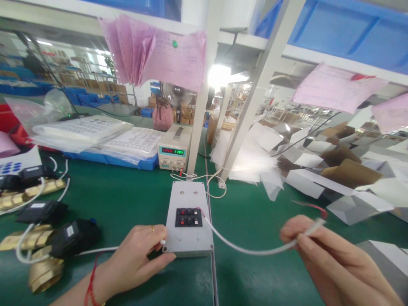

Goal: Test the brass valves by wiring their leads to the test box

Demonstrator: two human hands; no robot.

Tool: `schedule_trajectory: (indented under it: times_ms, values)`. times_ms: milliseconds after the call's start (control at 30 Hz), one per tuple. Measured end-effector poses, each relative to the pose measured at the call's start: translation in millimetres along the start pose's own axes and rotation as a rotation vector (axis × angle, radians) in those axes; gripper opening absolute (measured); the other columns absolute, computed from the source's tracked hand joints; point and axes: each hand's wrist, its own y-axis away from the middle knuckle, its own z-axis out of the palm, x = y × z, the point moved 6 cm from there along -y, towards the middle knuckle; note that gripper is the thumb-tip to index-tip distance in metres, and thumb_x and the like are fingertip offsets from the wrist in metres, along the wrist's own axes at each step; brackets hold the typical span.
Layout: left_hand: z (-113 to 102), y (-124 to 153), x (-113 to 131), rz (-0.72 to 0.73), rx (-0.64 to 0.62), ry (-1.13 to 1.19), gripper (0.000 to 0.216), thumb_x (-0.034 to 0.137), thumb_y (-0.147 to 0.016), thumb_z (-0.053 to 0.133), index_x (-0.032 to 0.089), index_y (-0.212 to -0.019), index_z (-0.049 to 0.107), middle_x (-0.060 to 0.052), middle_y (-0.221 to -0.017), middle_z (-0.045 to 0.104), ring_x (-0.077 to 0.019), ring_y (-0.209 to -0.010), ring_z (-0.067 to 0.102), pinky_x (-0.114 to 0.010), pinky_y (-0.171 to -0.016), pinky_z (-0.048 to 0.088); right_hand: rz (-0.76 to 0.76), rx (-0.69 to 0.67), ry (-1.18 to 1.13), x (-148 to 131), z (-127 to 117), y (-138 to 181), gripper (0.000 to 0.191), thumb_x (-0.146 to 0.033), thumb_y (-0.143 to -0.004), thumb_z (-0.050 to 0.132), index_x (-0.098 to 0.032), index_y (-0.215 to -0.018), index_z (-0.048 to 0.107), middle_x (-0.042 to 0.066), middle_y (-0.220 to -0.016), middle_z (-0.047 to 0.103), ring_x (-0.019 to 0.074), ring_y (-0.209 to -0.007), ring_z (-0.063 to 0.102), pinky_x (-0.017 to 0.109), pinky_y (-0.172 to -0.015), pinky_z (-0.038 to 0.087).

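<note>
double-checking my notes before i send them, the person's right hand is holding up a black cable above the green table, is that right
Not quite: the cable is white, not black, as the head view shows. The right hand is indeed holding it up above the green table.

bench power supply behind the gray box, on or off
On: the bench power supply has its front display lit up, red on one side and green on the other.
</note>
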Motion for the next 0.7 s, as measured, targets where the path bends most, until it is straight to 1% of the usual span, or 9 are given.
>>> schedule_trajectory:
  times_ms: [100, 133, 233, 333, 400, 467, 533, 600, 700]
  values:
    - [-7, 0, 4, -0.036, -0.001, 0.076, 0.022, 0.018, -0.101, 0.039, 0.023, -0.082, 0.049, 0.004, -0.069, 0.059, -0.0117, -0.057, 0.056, -0.022, -0.059, 0.042, 0.246, -0.329, -0.050, -1, 52, -11, 0.040, -0.060, -0.105, 0.055, -0.024, -0.118, 0.067, -0.002, -0.063, 0.059, 0.0204, -0.059, 0.057, 0.030, -0.059, 0.047]
    - [-8, 1, 5, -0.045, -0.007, 0.104, 0.022, 0.014, -0.099, 0.037, 0.023, -0.084, 0.050, 0.003, -0.071, 0.061, -0.0123, -0.059, 0.058, -0.022, -0.062, 0.044, 0.264, -0.401, -0.023, -4, 69, -15, 0.041, -0.058, -0.104, 0.051, -0.022, -0.118, 0.065, -0.003, -0.059, 0.056, 0.0202, -0.059, 0.056, 0.031, -0.061, 0.046]
    - [-6, 3, 12, -0.054, -0.032, 0.170, 0.023, 0.008, -0.094, 0.036, 0.023, -0.084, 0.049, 0.003, -0.073, 0.061, -0.0117, -0.062, 0.058, -0.021, -0.064, 0.045, 0.264, -0.500, -0.109, -10, 110, -30, 0.038, -0.056, -0.101, 0.051, -0.019, -0.103, 0.062, -0.005, -0.061, 0.051, 0.0164, -0.059, 0.050, 0.026, -0.058, 0.040]
    - [-4, 5, 14, -0.094, -0.031, 0.189, 0.016, 0.009, -0.089, 0.045, 0.023, -0.082, 0.049, 0.005, -0.070, 0.055, -0.0098, -0.060, 0.053, -0.019, -0.061, 0.043, 0.373, -0.582, -0.423, -4, 139, -39, 0.047, -0.066, -0.096, 0.063, -0.019, -0.096, 0.059, -0.011, -0.059, 0.030, 0.0090, -0.046, 0.021, 0.020, -0.043, 0.018]
    - [-6, 6, 10, -0.163, -0.014, 0.200, 0.014, 0.009, -0.086, 0.047, 0.022, -0.084, 0.054, 0.005, -0.070, 0.053, -0.0098, -0.060, 0.052, -0.019, -0.059, 0.043, 0.407, -0.548, -0.516, 4, 145, -44, 0.055, -0.074, -0.095, 0.063, -0.019, -0.093, 0.061, -0.014, -0.058, 0.019, 0.0087, -0.047, 0.006, 0.021, -0.041, 0.008]
    - [-11, 6, 3, -0.252, -0.003, 0.248, 0.024, 0.007, -0.086, 0.042, 0.020, -0.090, 0.061, 0.004, -0.071, 0.053, -0.0106, -0.062, 0.053, -0.020, -0.059, 0.043, 0.330, -0.459, -0.411, 9, 140, -48, 0.055, -0.071, -0.100, 0.058, -0.018, -0.089, 0.065, -0.012, -0.054, 0.021, 0.0090, -0.044, 0.013, 0.020, -0.040, 0.015]
    - [-17, 4, -6, -0.348, 0.008, 0.315, 0.037, 0.006, -0.089, 0.036, 0.020, -0.100, 0.068, 0.002, -0.075, 0.055, -0.0118, -0.068, 0.056, -0.021, -0.063, 0.045, 0.147, -0.424, -0.186, 7, 134, -48, 0.043, -0.055, -0.105, 0.055, -0.019, -0.090, 0.072, -0.006, -0.056, 0.040, 0.0119, -0.047, 0.038, 0.021, -0.046, 0.033]
    - [-21, 4, -15, -0.442, 0.026, 0.368, 0.042, 0.010, -0.096, 0.034, 0.020, -0.110, 0.073, -0.001, -0.081, 0.058, -0.0132, -0.074, 0.059, -0.023, -0.069, 0.048, -0.071, -0.459, 0.025, -1, 132, -43, 0.034, -0.036, -0.105, 0.048, -0.022, -0.091, 0.076, 0.002, -0.072, 0.060, 0.0170, -0.065, 0.060, 0.025, -0.059, 0.048]
    - [-19, 5, -25, -0.546, 0.023, 0.436, 0.041, 0.022, -0.103, 0.035, 0.019, -0.118, 0.073, -0.003, -0.086, 0.060, -0.0151, -0.080, 0.060, -0.026, -0.074, 0.049, -0.229, -0.489, 0.186, -6, 133, -35, 0.032, -0.022, -0.102, 0.043, -0.026, -0.089, 0.072, 0.001, -0.083, 0.069, 0.0170, -0.071, 0.069, 0.024, -0.063, 0.054]
